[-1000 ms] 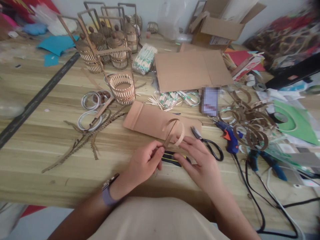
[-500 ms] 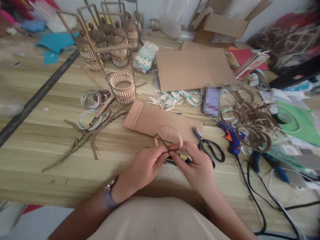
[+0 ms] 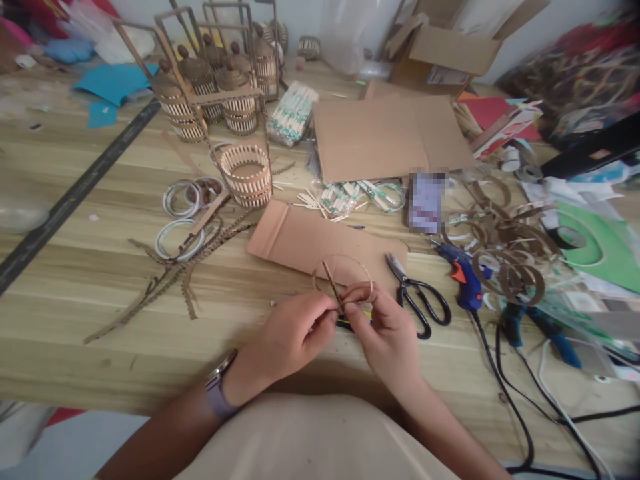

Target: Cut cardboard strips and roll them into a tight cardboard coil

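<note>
Hands [image 3: 295,333] [image 3: 393,333] pinch cardboard strip [image 3: 331,281]; clear pack [image 3: 281,135] holds pale sticks [image 3: 294,110].

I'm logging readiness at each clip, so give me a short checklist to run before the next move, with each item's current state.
1. Right grip secured on the curled cardboard strip: ok, fingers pinch it.
2. Left grip secured on that strip: cannot tell; its fingertips are at the strip, but the contact is hidden.
3. Utility knife fully in sight: not ok, the grips cover much of it.
4. Scissors apart from both grips: ok, they lie beyond the right one.
5. Glue gun hot: cannot tell; it lies at the right.
6. Open slatted basket standing upright: ok.
</note>
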The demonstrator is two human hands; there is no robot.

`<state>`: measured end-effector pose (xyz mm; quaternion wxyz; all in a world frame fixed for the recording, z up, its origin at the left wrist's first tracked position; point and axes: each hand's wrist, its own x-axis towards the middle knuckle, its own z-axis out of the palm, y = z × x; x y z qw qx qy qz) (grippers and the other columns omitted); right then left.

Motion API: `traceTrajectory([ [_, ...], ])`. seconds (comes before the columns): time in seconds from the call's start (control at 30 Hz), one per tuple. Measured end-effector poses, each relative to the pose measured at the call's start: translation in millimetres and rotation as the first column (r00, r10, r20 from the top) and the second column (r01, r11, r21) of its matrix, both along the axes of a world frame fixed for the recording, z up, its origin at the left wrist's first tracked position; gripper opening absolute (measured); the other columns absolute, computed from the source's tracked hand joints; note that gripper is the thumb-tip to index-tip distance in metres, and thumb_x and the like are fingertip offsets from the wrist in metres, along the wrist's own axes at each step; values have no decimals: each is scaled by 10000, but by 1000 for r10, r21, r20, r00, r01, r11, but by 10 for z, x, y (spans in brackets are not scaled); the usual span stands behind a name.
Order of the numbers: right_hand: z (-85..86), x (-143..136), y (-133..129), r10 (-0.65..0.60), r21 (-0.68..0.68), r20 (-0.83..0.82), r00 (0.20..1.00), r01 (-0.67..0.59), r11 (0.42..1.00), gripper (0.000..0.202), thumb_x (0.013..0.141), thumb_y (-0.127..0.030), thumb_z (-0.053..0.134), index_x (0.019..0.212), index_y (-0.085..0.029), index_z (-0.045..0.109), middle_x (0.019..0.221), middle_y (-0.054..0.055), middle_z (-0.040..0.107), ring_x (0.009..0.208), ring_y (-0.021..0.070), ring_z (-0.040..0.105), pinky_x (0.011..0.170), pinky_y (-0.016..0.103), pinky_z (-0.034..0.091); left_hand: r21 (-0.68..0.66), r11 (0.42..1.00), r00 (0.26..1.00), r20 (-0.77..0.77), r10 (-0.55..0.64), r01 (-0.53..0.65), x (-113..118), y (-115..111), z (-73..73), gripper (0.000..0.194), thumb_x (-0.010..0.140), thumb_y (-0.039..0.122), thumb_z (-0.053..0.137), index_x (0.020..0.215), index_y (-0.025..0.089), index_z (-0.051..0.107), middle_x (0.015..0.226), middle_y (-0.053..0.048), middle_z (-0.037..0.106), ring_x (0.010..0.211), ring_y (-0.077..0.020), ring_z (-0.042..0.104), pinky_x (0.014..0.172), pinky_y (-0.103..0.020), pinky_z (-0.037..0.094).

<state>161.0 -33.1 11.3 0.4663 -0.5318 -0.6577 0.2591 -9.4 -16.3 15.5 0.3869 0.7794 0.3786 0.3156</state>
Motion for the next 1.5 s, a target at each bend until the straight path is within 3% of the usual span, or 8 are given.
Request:
traceTrajectory([
  [0.27, -37, -16, -70, -69, 228, 279, 958, 3, 974, 140, 911, -118, 552, 922, -257, 570, 821, 3, 685, 785, 183, 638, 708, 336, 474, -123, 992, 1000, 29, 7, -4, 11, 16, 43, 225, 982, 267, 464, 810, 170, 572, 715, 2, 594, 653, -140, 544, 600, -241, 384],
  [0.4, -31, -39, -72, -92, 305, 322, 942, -12, 952, 180, 901, -84, 544, 941, -259, 538, 799, -5, 662, 753, 181, 610, 713, 347, 452, -87, 996, 999, 36, 1, 2, 24, 7, 9, 253, 1001, 269, 446, 805, 164, 567, 765, -25, 603, 723, -157, 556, 664, -256, 414],
  [0.53, -72, -56, -72, -111, 281, 266, 958, 33, 959, 172, 895, -87, 541, 917, -256, 514, 800, -15, 646, 744, 168, 598, 743, 348, 453, -24, 1000, 996, 94, -8, 11, 40, -9, 7, 239, 990, 221, 451, 771, 176, 533, 761, -18, 576, 736, -151, 538, 685, -251, 419],
  [0.77, -199, -55, -113, -73, 58, -35, 997, 75, 996, 118, 931, -147, 520, 879, -252, 535, 802, 7, 619, 794, 183, 609, 695, 334, 502, -48, 999, 993, 115, 26, -21, 37, -6, 29, 184, 918, 154, 460, 745, 183, 513, 749, -10, 563, 706, -142, 523, 661, -251, 416],
  [1.0, -87, -30, -88, -50, 297, 189, 981, -8, 955, 168, 886, -93, 562, 930, -255, 549, 834, 4, 679, 802, 190, 644, 764, 388, 483, -134, 991, 991, 125, 40, -23, 34, -1, 31, 163, 957, 219, 492, 815, 181, 563, 787, -8, 591, 738, -141, 569, 666, -245, 442],
  [1.2, -96, 9, -64, 8, 203, 146, 989, -38, 978, 156, 906, -121, 587, 975, -259, 611, 927, 32, 721, 889, 208, 674, 773, 391, 526, -20, 999, 990, 132, 40, -38, 20, 22, -22, 151, 980, 201, 494, 877, 173, 601, 975, -71, 623, 931, -171, 606, 835, -290, 491],
  [1.5, -96, -11, -83, -34, 211, 104, 994, 11, 977, 161, 900, -99, 586, 921, -257, 605, 866, 13, 725, 841, 200, 671, 808, 413, 490, -25, 998, 984, 167, 58, -55, 26, 0, -4, 136, 914, 143, 549, 790, 163, 600, 919, -59, 653, 864, -144, 629, 805, -247, 500],
])
